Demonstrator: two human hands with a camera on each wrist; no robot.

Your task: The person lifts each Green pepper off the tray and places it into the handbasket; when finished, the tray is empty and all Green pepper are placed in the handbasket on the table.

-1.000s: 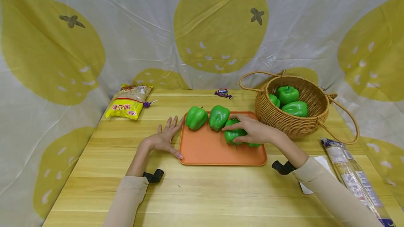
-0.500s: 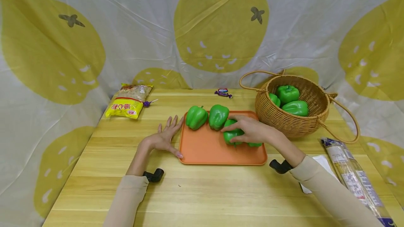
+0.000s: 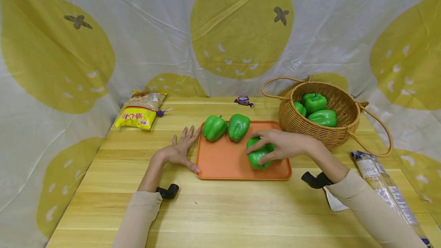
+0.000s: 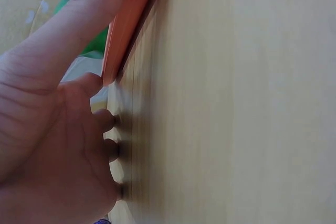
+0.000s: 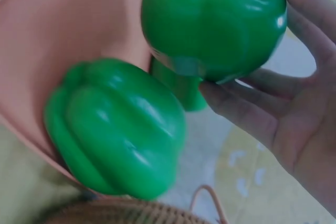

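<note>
My right hand (image 3: 286, 145) grips a shiny green bell pepper (image 3: 255, 159) over the right part of the orange tray (image 3: 224, 163). The right wrist view shows this held pepper (image 5: 212, 27) between thumb and fingers, with another bell pepper (image 5: 115, 129) lying on the tray beside it; the hand mostly hides that one in the head view. Two more bell peppers, a left one (image 3: 214, 128) and a right one (image 3: 239, 127), sit along the tray's far side. With fingers spread, my left hand (image 3: 176, 153) touches the tray's left edge, its thumb at the near corner.
Behind the tray's right end stands a wicker basket (image 3: 303, 135) holding green peppers (image 3: 314, 103). A yellow food bag (image 3: 138, 116) and a lollipop (image 3: 160, 113) lie at the left, wrapped candies (image 3: 244, 101) at the back. Long clear packets (image 3: 386, 183) lie at the right.
My right hand has moved nearer and slightly right with the bell pepper, away from the pair at the tray's far side. The left hand has stayed in place.
</note>
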